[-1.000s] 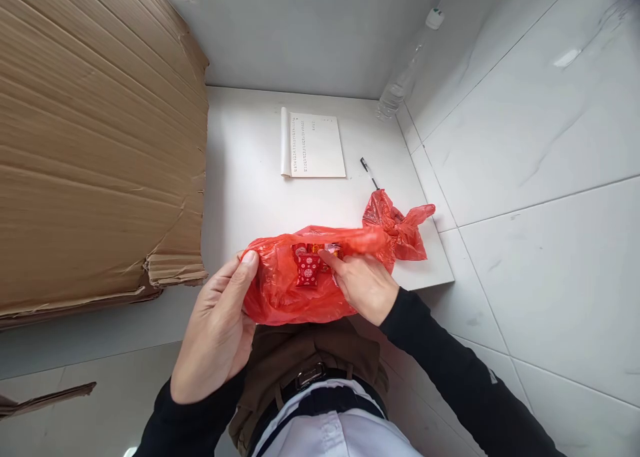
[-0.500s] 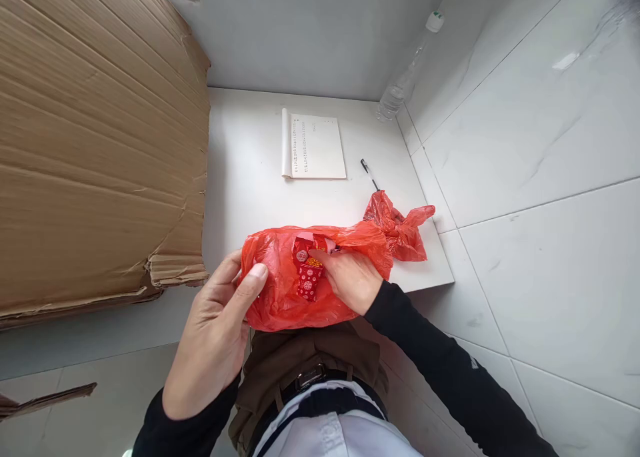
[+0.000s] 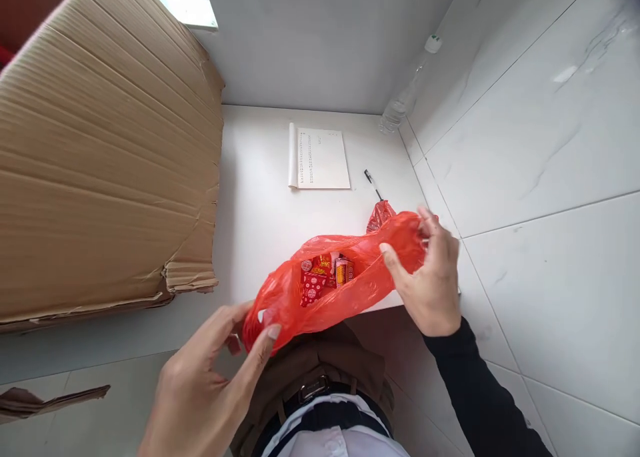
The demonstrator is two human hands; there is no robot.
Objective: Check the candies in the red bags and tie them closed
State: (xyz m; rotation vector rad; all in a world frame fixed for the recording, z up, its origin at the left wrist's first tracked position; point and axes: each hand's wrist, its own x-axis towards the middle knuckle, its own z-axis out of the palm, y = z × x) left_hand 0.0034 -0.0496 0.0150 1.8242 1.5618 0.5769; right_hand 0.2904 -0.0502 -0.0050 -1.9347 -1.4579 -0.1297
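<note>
A red plastic bag (image 3: 345,301) stretches between my two hands at the table's front edge, its mouth parted. Inside lie several small red wrapped packets (image 3: 313,287) with round white patterns, along with a yellow-and-red piece (image 3: 343,271). My left hand (image 3: 220,370) pinches the bag's left end between thumb and fingers. At the other end, my right hand (image 3: 431,273) grips the bag's right side, its fingertips slightly blurred. Behind the bag a second, smaller red plastic bag (image 3: 380,215) is mostly covered.
An open notebook (image 3: 323,160) with handwritten columns lies on the white table (image 3: 260,210). A black-and-clear pen (image 3: 373,183) is right of it. A clear bottle (image 3: 400,103) stands in the far right corner by the tiled wall (image 3: 550,143). Large cardboard (image 3: 115,150) rises at left.
My right hand has come out from the packets and moved right to the bag's right end. The bag is now drawn out longer, showing more packets and covering more of the smaller bag.
</note>
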